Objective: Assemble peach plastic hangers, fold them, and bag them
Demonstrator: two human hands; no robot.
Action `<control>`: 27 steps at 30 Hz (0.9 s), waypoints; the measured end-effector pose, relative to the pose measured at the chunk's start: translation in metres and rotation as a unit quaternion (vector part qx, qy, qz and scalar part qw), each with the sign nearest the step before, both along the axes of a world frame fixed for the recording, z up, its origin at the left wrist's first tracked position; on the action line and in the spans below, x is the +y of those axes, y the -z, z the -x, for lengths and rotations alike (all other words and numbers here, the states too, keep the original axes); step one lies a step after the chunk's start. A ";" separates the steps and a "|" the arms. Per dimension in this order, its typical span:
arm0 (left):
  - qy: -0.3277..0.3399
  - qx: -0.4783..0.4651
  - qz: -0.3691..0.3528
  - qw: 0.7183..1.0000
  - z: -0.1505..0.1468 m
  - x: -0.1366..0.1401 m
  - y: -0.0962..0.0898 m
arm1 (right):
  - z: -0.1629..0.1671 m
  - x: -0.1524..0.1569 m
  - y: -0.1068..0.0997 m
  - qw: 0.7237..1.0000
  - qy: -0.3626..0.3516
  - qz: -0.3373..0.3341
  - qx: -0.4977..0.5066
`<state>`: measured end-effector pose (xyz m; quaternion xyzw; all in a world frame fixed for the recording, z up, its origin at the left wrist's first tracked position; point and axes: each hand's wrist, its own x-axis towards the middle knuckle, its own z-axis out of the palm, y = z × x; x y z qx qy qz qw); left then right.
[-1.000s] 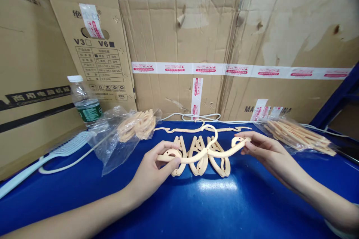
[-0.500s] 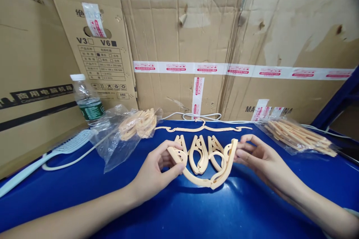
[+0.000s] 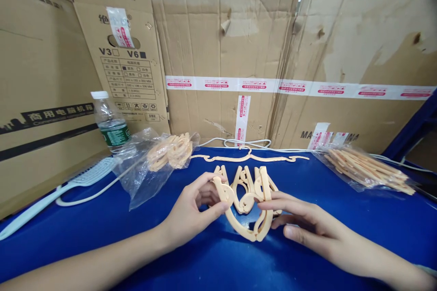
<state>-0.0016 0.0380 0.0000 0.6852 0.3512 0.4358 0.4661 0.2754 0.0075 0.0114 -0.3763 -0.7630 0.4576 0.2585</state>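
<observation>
My left hand (image 3: 194,209) is closed on one arm of a partly folded beige plastic folding hanger (image 3: 243,232), thumb in front. Its two arms meet in a V at the bottom, held above the blue surface. My right hand (image 3: 310,223) has its fingers stretched out against the hanger's other arm, the thumb apart from it. Behind it several folded hangers (image 3: 241,209) lie in a row, partly hidden by my hands and the held one. Farther back lies an unfolded hanger (image 3: 230,159) with its hook up.
Bagged folded hangers (image 3: 180,148) lie at the left, near a water bottle (image 3: 114,134) and a pale blue hairbrush (image 3: 87,179). At the right is a bag of straighter beige pieces (image 3: 372,170). A white cable (image 3: 218,141) runs along the cardboard wall (image 3: 205,113).
The hanger's right arm has swung inward towards the left arm, narrowing the V. My right hand has moved left along with it. My left hand keeps its grip.
</observation>
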 end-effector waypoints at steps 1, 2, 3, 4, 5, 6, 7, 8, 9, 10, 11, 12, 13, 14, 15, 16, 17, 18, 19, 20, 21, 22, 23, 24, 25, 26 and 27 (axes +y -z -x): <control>0.000 -0.006 0.005 1.000 0.000 0.000 0.000 | 0.000 -0.001 -0.001 1.000 -0.004 0.001 -0.010; -0.001 -0.015 0.011 1.000 0.000 0.001 0.001 | 0.000 -0.002 -0.001 1.000 -0.007 0.004 -0.016; -0.001 -0.025 0.016 1.000 0.001 0.002 0.002 | 0.000 -0.003 -0.002 1.000 -0.011 0.007 -0.020; 0.000 -0.034 0.020 0.999 0.001 0.002 0.002 | 0.000 -0.003 -0.002 1.000 -0.013 0.010 -0.020; 0.002 -0.041 0.021 0.999 0.001 0.003 0.003 | 0.000 -0.003 -0.002 1.000 -0.016 0.013 -0.016; 0.002 -0.043 0.018 0.999 0.001 0.003 0.004 | 0.000 -0.004 -0.002 1.000 -0.019 0.017 -0.010; 0.003 -0.039 0.011 0.999 0.002 0.003 0.005 | 0.000 -0.004 -0.002 1.000 -0.021 0.021 -0.003; 0.003 -0.030 -0.002 1.000 0.002 0.003 0.005 | 0.000 -0.004 -0.001 0.999 -0.022 0.024 0.005; 0.005 -0.018 -0.021 1.000 0.002 0.002 0.005 | 0.000 -0.004 0.001 0.999 -0.022 0.025 0.011; 0.008 -0.003 -0.045 0.999 0.002 0.001 0.005 | -0.001 -0.004 0.002 0.999 -0.021 0.027 0.017; 0.014 0.015 -0.076 0.997 0.003 0.000 0.005 | -0.001 -0.004 0.004 0.999 -0.021 0.029 0.023; 0.020 0.033 -0.111 0.993 0.003 -0.001 0.005 | -0.001 -0.004 0.005 0.999 -0.020 0.030 0.028; 0.029 0.052 -0.146 0.987 0.004 -0.002 0.004 | -0.002 -0.004 0.006 0.999 -0.020 0.031 0.032; 0.039 0.070 -0.178 0.981 0.005 -0.003 0.003 | -0.002 -0.004 0.007 0.999 -0.021 0.032 0.036; 0.052 0.090 -0.203 0.974 0.005 -0.005 0.002 | -0.002 -0.004 0.008 0.998 -0.024 0.033 0.041; 0.066 0.108 -0.221 0.967 0.006 -0.005 0.001 | -0.003 -0.005 0.008 0.998 -0.027 0.033 0.044; 0.083 0.125 -0.232 0.961 0.007 -0.006 0.000 | -0.003 -0.005 0.008 0.998 -0.030 0.034 0.045; 0.099 0.139 -0.236 0.957 0.007 -0.006 -0.002 | -0.003 -0.005 0.008 0.998 -0.034 0.036 0.045; 0.111 0.149 -0.237 0.953 0.008 -0.006 -0.003 | -0.003 -0.005 0.008 0.997 -0.038 0.039 0.045; 0.120 0.156 -0.234 0.952 0.008 -0.006 -0.004 | -0.003 -0.005 0.008 0.997 -0.043 0.041 0.044; 0.126 0.157 -0.229 0.952 0.008 -0.005 -0.004 | -0.004 -0.005 0.007 0.997 -0.045 0.043 0.044; 0.129 0.155 -0.223 0.954 0.008 -0.005 -0.004 | -0.003 -0.005 0.007 0.997 -0.047 0.043 0.044; 0.133 0.149 -0.213 0.956 0.008 -0.004 -0.004 | -0.003 -0.005 0.006 0.997 -0.049 0.043 0.045; 0.138 0.138 -0.200 0.960 0.008 -0.004 -0.003 | -0.003 -0.005 0.006 0.997 -0.049 0.042 0.045; 0.146 0.123 -0.183 0.964 0.007 -0.004 -0.002 | -0.003 -0.005 0.005 0.997 -0.050 0.041 0.044; 0.156 0.105 -0.165 0.968 0.007 -0.004 -0.001 | -0.002 -0.005 0.005 0.997 -0.051 0.041 0.044; 0.165 0.085 -0.150 0.971 0.007 -0.004 0.000 | -0.002 -0.005 0.004 0.997 -0.053 0.043 0.043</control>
